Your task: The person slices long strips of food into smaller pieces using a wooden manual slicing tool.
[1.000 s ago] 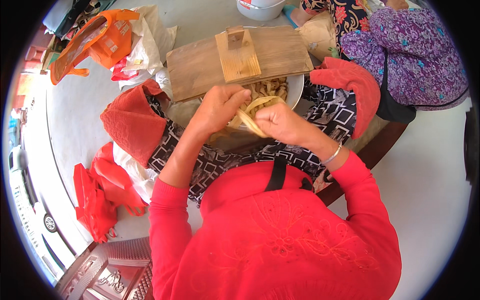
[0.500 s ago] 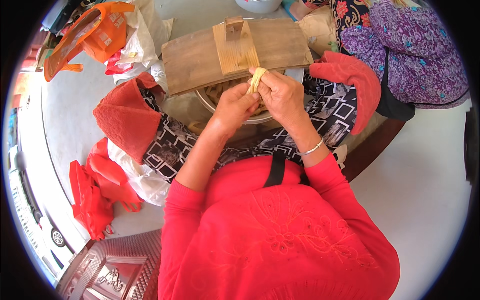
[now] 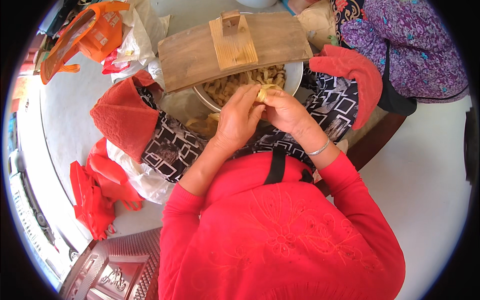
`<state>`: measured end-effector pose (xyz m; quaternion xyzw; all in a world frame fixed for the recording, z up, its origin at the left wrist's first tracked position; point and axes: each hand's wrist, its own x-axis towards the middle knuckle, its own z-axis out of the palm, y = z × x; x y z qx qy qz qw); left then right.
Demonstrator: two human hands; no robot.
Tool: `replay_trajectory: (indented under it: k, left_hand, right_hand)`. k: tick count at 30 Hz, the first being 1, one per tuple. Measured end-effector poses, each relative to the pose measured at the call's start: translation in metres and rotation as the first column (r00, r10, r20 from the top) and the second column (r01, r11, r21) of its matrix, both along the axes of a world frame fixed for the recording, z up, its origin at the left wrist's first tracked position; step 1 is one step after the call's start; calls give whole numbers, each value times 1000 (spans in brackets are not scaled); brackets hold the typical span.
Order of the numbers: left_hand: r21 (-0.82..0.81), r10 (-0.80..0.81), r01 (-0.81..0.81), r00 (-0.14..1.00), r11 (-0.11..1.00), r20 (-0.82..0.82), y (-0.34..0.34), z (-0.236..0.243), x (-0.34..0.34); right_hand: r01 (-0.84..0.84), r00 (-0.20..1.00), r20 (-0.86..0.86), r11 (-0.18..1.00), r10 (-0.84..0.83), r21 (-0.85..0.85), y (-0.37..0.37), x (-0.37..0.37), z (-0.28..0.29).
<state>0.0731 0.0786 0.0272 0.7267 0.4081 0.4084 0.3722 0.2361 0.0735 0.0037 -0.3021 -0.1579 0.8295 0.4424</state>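
Over the near side of a metal basin (image 3: 295, 81), my two hands meet on a small wound bundle of pale yellow strips (image 3: 261, 95). My left hand (image 3: 235, 121) has its fingers closed against the bundle's left side. Thumb and fingers of my right hand (image 3: 291, 111) pinch it from the right, and a loose strip end shows above them. In the basin lie many yellow-brown bundles (image 3: 232, 86); their exact kind is unclear. A wooden board (image 3: 185, 57) with a lighter block fixed on it lies across the basin's far part, hiding some of them.
More yellowish pieces (image 3: 204, 124) lie near my left thigh. Red cloths (image 3: 122, 117) cover my knees. Orange (image 3: 102, 35) and red bags (image 3: 95, 200) lie on the left. A person in purple floral clothing (image 3: 415, 50) is close by at the far right.
Both hands have come slightly lower and nearer to me, and the grip around the bundle has shifted. More of the basin's contents now shows between hands and board.
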Motion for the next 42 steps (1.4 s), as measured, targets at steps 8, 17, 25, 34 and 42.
replay_trajectory:
  k: [8,17,25,34,42]
  left_hand:
    - [-122,76,-113,959,986,-273,24,11,9]
    - [-685,95,219,917,695,388,4,-11,-37]
    - [65,-5,18,982,998,-190,21,23,-33]
    - [-553,-114,201,976,809,187,59,20,-32]
    - [-611,-29,169,972,773,232,114,22,-48]
  right_hand:
    - [-117,371,693,709,-618,696,3,-18,19]
    - [232,655,412,688,-633,688,6,-12,14]
    - [-284,632,734,807,-248,517,36,25,64]
    - [-440,692,713,849,111,294,68,34,70]
    - [-307,597,763,809,-246,502,99,16,56]
